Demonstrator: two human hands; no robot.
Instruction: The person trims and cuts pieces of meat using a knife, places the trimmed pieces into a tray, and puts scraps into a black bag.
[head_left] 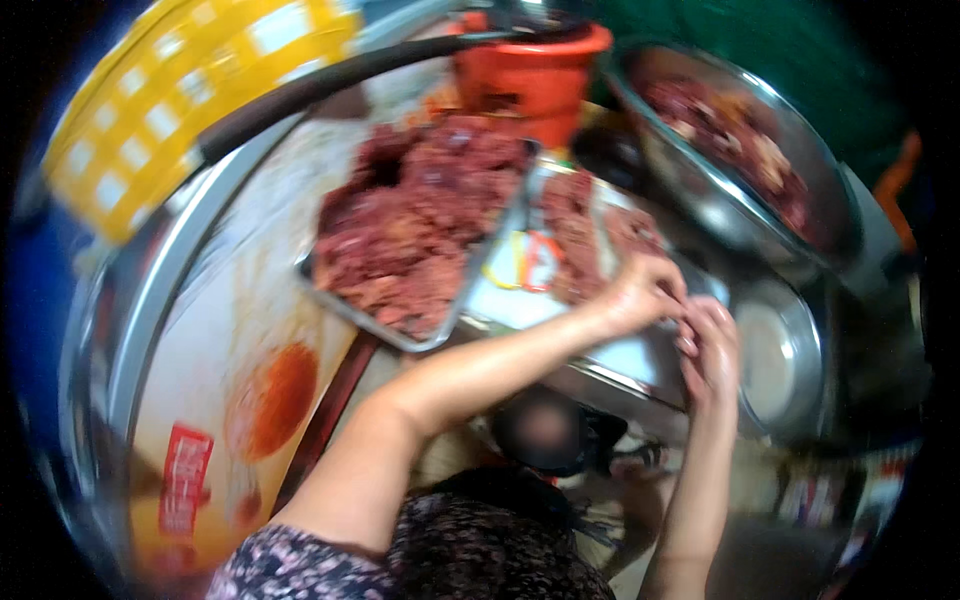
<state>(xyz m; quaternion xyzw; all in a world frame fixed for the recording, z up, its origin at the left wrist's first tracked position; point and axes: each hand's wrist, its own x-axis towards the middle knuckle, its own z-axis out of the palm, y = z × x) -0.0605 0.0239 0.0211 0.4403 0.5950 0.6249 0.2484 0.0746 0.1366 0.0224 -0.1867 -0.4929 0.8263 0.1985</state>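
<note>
Heaped meat [425, 205] is showing dark red, fading to pink — its tray [362, 325] is gleaming silver. Meat strips [570, 235] are showing brownish red. Bucket [545, 85] is glowing orange-red; basket [148, 95] is displaying yellow grid, whitish squares. Sleeve [300, 568] is carrying pale pinkish flecks — blackish ground.

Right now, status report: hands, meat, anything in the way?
Left hand and right hand close together; grip too blurred to tell. Meat strips on steel tray. Left forearm crosses tray's near side.

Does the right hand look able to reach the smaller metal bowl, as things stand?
Probably yes: the right hand appears just left of the smaller metal bowl, and nothing visible blocks the way.
</note>
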